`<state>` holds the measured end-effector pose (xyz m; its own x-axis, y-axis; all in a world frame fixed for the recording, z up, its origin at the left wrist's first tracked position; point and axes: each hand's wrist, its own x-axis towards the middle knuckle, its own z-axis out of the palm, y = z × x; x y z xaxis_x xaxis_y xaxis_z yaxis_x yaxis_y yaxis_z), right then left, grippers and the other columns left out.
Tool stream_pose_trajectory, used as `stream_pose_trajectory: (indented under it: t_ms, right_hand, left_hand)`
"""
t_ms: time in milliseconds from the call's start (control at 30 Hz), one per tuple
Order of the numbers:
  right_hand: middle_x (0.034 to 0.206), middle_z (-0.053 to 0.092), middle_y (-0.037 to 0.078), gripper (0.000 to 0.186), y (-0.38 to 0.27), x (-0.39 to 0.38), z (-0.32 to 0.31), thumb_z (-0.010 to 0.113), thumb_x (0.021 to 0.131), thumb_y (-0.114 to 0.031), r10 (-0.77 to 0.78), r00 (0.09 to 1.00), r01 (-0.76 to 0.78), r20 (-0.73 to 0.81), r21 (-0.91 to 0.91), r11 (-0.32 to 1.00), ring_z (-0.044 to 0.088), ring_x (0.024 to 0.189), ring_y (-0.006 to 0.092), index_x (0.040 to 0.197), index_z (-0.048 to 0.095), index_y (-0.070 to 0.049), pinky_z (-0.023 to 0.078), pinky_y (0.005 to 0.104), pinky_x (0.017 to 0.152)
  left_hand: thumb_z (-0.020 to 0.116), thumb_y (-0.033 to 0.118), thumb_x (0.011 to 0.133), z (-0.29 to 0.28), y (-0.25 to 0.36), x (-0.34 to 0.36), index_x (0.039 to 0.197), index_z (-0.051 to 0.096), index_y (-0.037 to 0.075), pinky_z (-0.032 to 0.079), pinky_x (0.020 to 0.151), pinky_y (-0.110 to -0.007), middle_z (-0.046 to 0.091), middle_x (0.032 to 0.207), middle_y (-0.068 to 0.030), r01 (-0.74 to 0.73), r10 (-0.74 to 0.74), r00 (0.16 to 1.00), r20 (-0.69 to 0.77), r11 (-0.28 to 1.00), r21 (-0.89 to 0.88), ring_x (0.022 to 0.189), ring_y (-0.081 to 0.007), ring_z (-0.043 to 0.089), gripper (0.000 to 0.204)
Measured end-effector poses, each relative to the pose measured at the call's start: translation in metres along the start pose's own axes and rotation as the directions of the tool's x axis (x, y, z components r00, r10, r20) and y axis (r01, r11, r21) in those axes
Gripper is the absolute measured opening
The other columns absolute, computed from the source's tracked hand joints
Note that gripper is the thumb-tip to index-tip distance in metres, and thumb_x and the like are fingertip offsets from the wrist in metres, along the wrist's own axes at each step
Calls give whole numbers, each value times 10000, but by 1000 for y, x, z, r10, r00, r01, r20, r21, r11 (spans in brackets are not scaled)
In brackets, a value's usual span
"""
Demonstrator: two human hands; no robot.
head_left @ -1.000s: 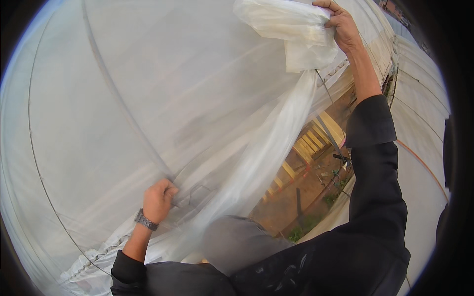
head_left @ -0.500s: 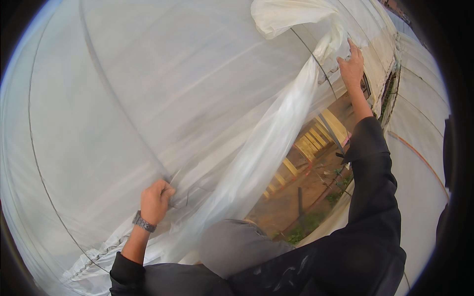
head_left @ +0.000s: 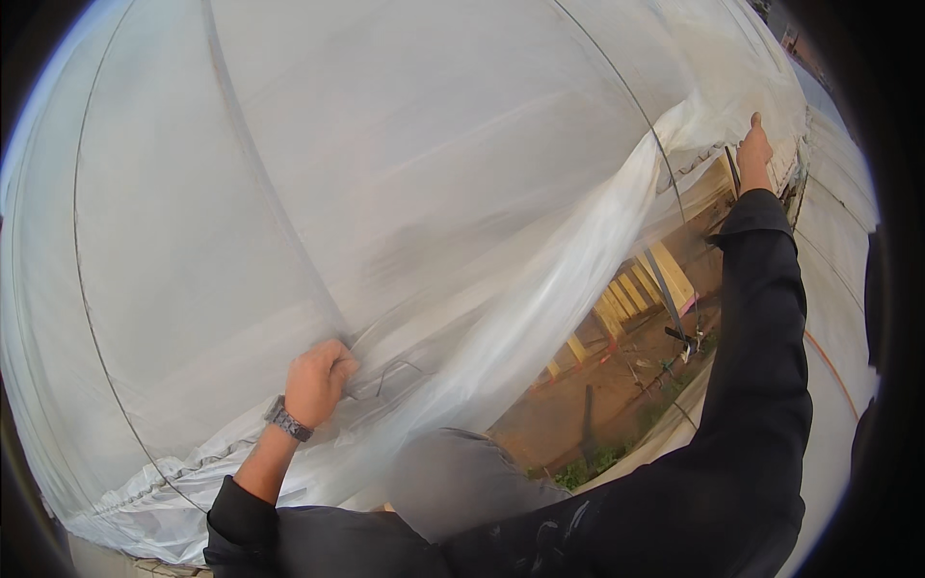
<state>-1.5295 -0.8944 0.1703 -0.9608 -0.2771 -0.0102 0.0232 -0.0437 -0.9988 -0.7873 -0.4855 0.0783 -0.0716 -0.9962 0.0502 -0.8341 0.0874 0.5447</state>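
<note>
A large sheet of translucent plastic film (head_left: 385, 154) covers a hooped frame in front of me. Low on it, my left hand (head_left: 321, 378), with a watch on the wrist, is closed at the lower end of a hoop (head_left: 275, 197) seen through the film. A thin bent wire (head_left: 397, 364) sticks out beside its fingers and seems to run into the fist. My right hand (head_left: 756, 157) reaches far out at the right against the film's edge, one finger stretched out and the others partly hidden. Between my hands runs a loose, bunched fold of film (head_left: 568, 260).
Through a gap under the fold show brown soil (head_left: 549, 414), yellow wooden slats (head_left: 626, 294), a dark post (head_left: 665, 284) and green plants (head_left: 588, 467). Thin dark cords (head_left: 631, 91) cross the film. Another film-covered structure (head_left: 836, 231) stands at the right.
My right hand has moved outward to the right. The loose flap of film at the top has come down and spread toward the right edge. My left hand stays closed by the hoop.
</note>
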Motion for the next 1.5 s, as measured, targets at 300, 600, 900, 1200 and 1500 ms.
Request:
stream_pose_trajectory:
  t_ms: [300, 600, 900, 1200, 1500]
  right_hand:
    - [1238, 681, 119, 592, 158, -131, -167, 765, 928, -142, -115, 843, 249, 525, -192, 949, 655, 1081, 221, 1460, 551, 7, 514, 360, 945]
    - [1252, 658, 81, 580, 62, -377, -161, 686, 761, 60, -402, -522, 835, 753, 547, -60, 602, 1213, 288, 1305, 678, -142, 350, 473, 1219]
    - [972, 629, 96, 238, 82, -369, -205, 650, 734, 66, -446, -502, 800, 741, 594, 86, 606, 991, 303, 947, 667, -39, 494, 425, 891]
    - [1088, 616, 46, 247, 104, -336, -209, 634, 758, 38, -171, -409, 905, 896, 423, 51, 580, 1060, 278, 975, 661, -75, 484, 402, 851]
    - [1016, 656, 19, 241, 95, -291, -179, 619, 811, -40, -126, -248, 955, 961, 220, -201, 577, 1057, 253, 1009, 713, -141, 430, 403, 893]
  left_hand:
    - [762, 133, 920, -10, 9, 10, 849, 673, -2, 474, 582, -302, 673, 681, -74, 84, -72, 992, 102, 990, -112, 603, -135, 606, 176]
    - [736, 204, 935, 2, 7, 15, 825, 665, 58, 468, 556, -344, 638, 615, -76, 83, -83, 997, 2, 992, -92, 552, -230, 615, 195]
    - [704, 177, 936, 12, 5, 10, 825, 616, 62, 446, 556, -436, 602, 653, -156, -19, 15, 992, -127, 999, -29, 612, -387, 591, 182]
    - [685, 164, 953, 14, 5, 10, 821, 594, 51, 444, 553, -444, 591, 655, -163, 15, -27, 989, -144, 996, -88, 602, -383, 590, 196]
    - [735, 257, 926, 5, 35, 17, 1003, 671, 80, 501, 598, -425, 684, 751, -112, -4, 11, 994, -112, 998, 61, 667, -329, 654, 203]
